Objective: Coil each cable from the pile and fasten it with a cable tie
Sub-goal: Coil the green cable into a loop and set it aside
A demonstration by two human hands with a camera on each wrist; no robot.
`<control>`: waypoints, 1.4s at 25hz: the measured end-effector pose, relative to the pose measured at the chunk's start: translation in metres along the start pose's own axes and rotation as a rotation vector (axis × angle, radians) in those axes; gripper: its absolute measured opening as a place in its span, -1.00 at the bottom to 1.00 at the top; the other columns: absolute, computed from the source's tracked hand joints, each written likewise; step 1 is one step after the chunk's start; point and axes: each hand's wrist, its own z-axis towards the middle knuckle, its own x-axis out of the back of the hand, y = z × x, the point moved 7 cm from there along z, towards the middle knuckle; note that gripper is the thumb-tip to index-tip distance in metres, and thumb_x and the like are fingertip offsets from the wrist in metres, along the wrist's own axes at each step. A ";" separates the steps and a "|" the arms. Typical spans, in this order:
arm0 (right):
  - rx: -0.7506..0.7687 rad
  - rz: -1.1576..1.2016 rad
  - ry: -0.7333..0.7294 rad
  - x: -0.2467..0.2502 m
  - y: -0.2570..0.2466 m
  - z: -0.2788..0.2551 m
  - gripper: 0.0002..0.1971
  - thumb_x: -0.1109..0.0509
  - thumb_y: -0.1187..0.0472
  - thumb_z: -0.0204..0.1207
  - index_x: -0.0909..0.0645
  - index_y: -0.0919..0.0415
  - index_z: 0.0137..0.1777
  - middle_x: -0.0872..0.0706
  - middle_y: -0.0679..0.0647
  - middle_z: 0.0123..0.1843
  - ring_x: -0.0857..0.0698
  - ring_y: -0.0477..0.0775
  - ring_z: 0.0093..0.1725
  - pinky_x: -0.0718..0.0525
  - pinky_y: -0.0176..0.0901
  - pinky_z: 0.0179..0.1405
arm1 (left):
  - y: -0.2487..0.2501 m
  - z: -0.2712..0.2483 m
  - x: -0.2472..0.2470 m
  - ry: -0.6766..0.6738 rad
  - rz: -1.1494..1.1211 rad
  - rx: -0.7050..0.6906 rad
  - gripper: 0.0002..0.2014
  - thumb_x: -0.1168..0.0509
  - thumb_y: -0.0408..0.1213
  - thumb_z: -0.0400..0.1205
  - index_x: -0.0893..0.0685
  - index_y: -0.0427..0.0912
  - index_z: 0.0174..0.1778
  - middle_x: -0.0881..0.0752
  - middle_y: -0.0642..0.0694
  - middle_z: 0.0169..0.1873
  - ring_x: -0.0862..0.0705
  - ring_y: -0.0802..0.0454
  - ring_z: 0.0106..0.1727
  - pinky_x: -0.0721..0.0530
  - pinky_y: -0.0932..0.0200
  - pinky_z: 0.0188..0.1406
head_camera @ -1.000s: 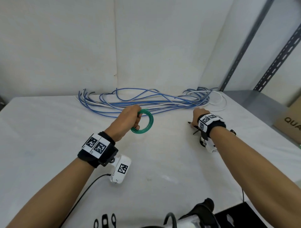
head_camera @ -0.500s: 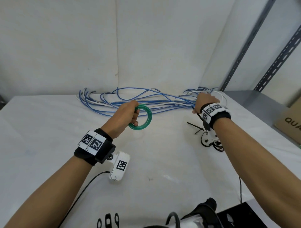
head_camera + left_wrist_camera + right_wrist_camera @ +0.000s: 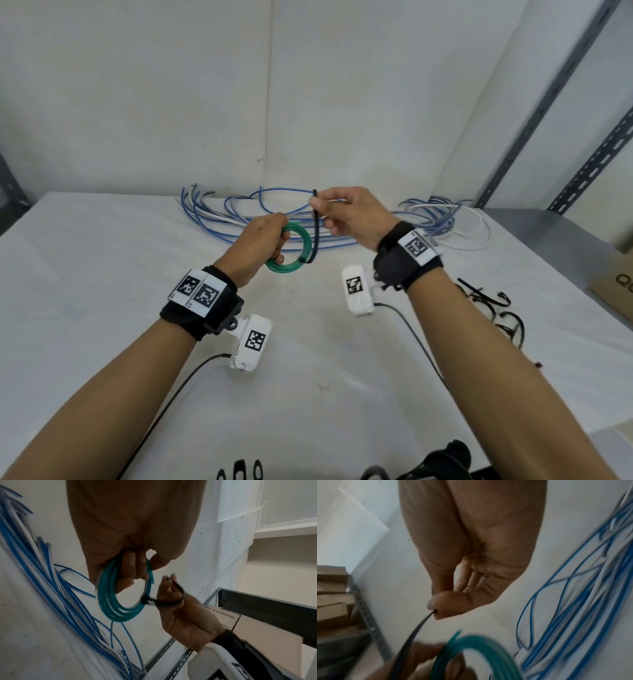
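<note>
Printed on a cardboard box [image 3: 224, 618] beside the green coil: "QUANTITY: 100", cut off. Another carton [image 3: 616, 291] at the table's right edge, well apart from the coil, lettered "QU", rest out of frame.

Green coil [image 3: 291, 251] raised above the white table [image 3: 85, 291], just in front of the loose blue and white cable pile [image 3: 239, 219]. Left hand [image 3: 260, 240] wrapped around the coil's near side, fingers curled through the ring. Right hand [image 3: 349, 214] just right of the coil, thumb and forefinger pinching the upper end of a black cable tie [image 3: 315, 233]; lower end meeting the coil's right rim, perhaps looped round it, blurred in the left wrist view. Spare black ties [image 3: 493, 308] right of the coil, near the table edge. Bare tabletop left of the coil and nearer the camera.
</note>
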 end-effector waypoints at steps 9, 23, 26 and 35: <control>0.447 0.047 0.162 -0.060 -0.032 -0.010 -0.91 -0.50 0.38 0.60 -0.64 0.28 -0.05 -0.75 0.23 -0.15 -0.85 0.25 -0.28 -0.86 0.10 -0.20 | 0.020 0.007 0.049 0.174 0.057 -0.182 -0.73 -0.07 -0.29 0.78 -0.48 -0.17 -0.25 -0.48 0.05 -0.46 -0.36 0.12 -0.47 -0.52 0.16 -0.41; 0.342 0.204 0.065 -0.083 -0.019 -0.004 -0.90 -0.51 0.35 0.58 -0.73 0.38 0.04 -0.79 0.29 -0.23 -0.44 -0.01 -0.58 -0.48 -0.27 -0.56 | 0.032 0.010 0.087 0.221 0.017 -0.303 -0.78 -0.23 -0.31 0.77 -0.57 -0.14 -0.21 -0.49 -0.10 -0.46 -0.37 0.02 -0.45 -0.52 0.20 -0.40; 0.229 0.282 0.048 -0.080 -0.009 0.006 -0.84 -0.46 0.30 0.62 -0.72 0.43 0.07 -0.77 0.14 -0.30 -0.34 -0.07 -0.56 -0.35 -0.31 -0.56 | 0.046 0.002 0.080 0.211 0.129 -0.413 -0.86 -0.23 -0.30 0.80 -0.60 -0.20 -0.06 -0.50 -0.44 -0.41 -0.37 -0.08 -0.41 -0.45 0.10 -0.40; 0.188 0.332 0.031 -0.079 0.005 0.010 -0.81 -0.45 0.28 0.62 -0.76 0.42 0.08 -0.67 0.15 -0.30 -0.33 -0.05 -0.53 -0.30 -0.30 -0.56 | 0.050 0.000 0.076 0.232 0.259 -0.498 -0.88 -0.24 -0.32 0.79 -0.66 -0.22 -0.02 -0.48 -0.10 -0.58 -0.31 0.11 -0.54 -0.33 0.19 -0.50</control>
